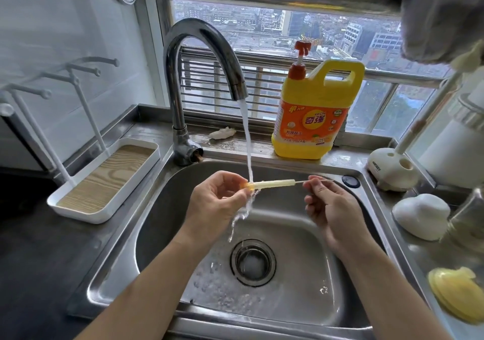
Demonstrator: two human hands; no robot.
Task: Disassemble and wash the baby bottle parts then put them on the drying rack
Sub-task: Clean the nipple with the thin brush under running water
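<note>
Over the steel sink point(167, 198), my left hand point(217, 203) pinches the orange end of a pale yellow straw tube point(272, 183) held level under the running water point(247, 145) from the faucet point(199, 41). My right hand point(330, 208) pinches the thin wire handle of a straw brush point(314, 181) that enters the tube's right end. The white drying rack point(104, 182), with upright pegs and a wood-look tray, stands on the counter to the left. A yellow bottle part point(455, 292) lies on the right sink ledge.
A yellow dish-soap jug point(314, 111) stands on the back ledge by the window. On the right are a white brush holder point(392, 169), a white dome-shaped cap point(421, 216) and a clear bottle point(468, 214). The drain point(252, 262) sits mid-basin.
</note>
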